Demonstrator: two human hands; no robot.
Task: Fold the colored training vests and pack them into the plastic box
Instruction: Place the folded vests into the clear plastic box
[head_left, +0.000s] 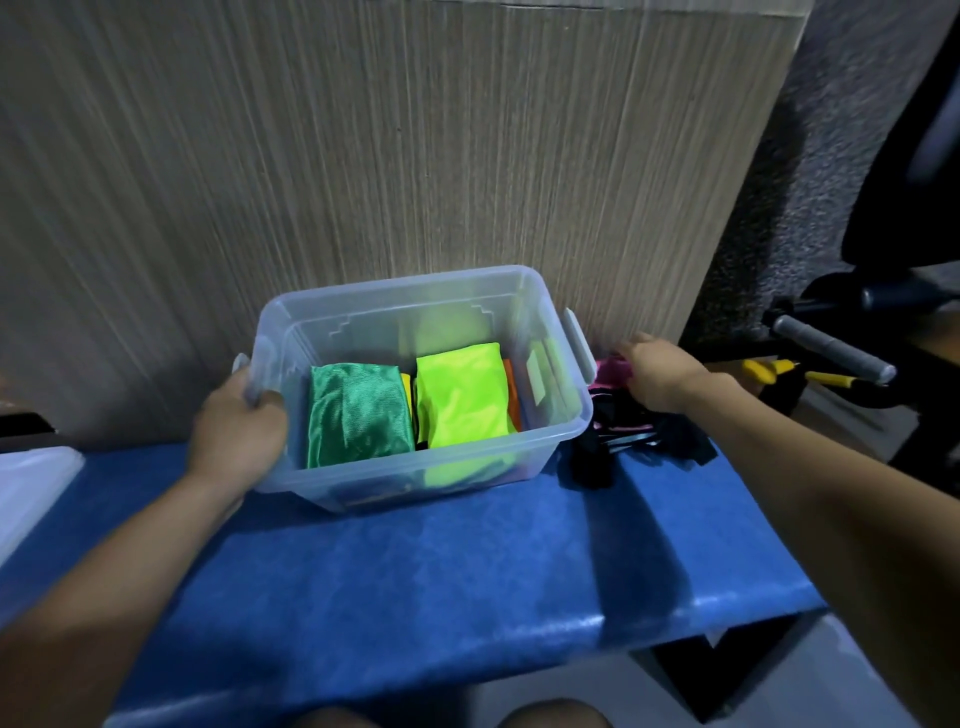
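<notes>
A clear plastic box stands on the blue bench against the wooden wall. Inside lie a folded dark green vest on the left and a folded neon yellow-green vest on the right, with yellow and orange edges showing beside them. My left hand grips the box's left rim by its latch. My right hand grips a pink vest just right of the box, on top of a dark pile of black-trimmed fabric.
A translucent lid lies at the bench's left end. To the right stand a dark frame with a grey handle grip and yellow-handled tools. The bench's front edge is near my knees.
</notes>
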